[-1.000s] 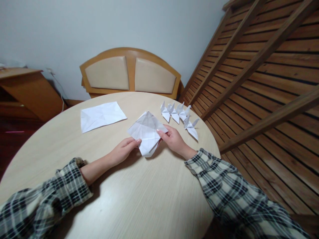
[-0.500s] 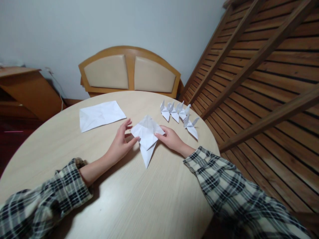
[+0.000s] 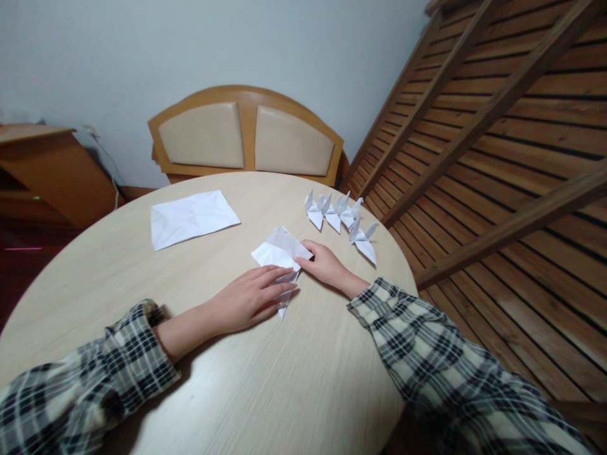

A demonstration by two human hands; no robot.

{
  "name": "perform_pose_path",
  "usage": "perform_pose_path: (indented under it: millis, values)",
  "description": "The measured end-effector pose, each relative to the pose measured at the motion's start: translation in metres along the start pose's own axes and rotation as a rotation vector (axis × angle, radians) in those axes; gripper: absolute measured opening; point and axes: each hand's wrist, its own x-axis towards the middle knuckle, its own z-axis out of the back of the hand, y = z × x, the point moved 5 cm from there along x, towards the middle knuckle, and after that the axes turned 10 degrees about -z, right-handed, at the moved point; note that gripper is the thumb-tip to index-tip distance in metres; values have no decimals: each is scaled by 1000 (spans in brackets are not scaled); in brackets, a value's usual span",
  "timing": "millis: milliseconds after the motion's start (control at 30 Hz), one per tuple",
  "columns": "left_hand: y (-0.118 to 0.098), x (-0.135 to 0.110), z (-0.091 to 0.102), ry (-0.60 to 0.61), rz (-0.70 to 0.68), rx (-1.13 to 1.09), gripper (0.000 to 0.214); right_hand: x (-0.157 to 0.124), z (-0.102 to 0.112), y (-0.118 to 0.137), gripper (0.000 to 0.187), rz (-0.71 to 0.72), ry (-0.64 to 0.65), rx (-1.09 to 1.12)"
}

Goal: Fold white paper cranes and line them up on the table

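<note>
A partly folded white paper point(image 3: 279, 251) lies on the round pale wooden table point(image 3: 199, 354). My left hand point(image 3: 249, 297) lies flat over its lower pointed part, fingers stretched out and pressing it down. My right hand point(image 3: 322, 264) rests at the paper's right corner, with its fingertips on the edge. Several finished white paper cranes point(image 3: 339, 218) stand in a row just beyond my right hand. A flat white sheet point(image 3: 192, 217) lies further back on the left.
A wooden chair with a beige padded back point(image 3: 246, 136) stands behind the table. A brown cabinet point(image 3: 47, 170) sits at the far left. Slatted wooden boards point(image 3: 497, 158) lean along the right side, close to the table's edge.
The paper was held up off the table, then laid down. My left hand has moved right and now lies flat on its lower point. My right hand stayed at the right corner.
</note>
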Motion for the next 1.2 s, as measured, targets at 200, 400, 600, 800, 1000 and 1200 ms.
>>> perform_pose_path:
  millis: [200, 400, 600, 800, 1000, 1200]
  values:
    - [4, -2, -5, 52, 72, 1, 42, 1, 2, 0, 11, 21, -13, -99]
    - [4, -1, -6, 73, 36, 17, 40, 4, 1, -12, 47, 42, -85, -72]
    - [-1, 2, 5, 3, -11, -93, 29, 3, 6, -12, 44, 157, -167, -104]
    - [-2, 3, 10, -16, -41, -48, 30, -1, 10, 5, 31, 272, -151, -118]
    - [-1, 2, 10, 30, -47, 163, 33, -5, 8, 16, 21, 235, -65, -221]
    - [-1, 3, 16, 141, 20, 370, 34, -7, 10, 19, 33, 137, -66, -174]
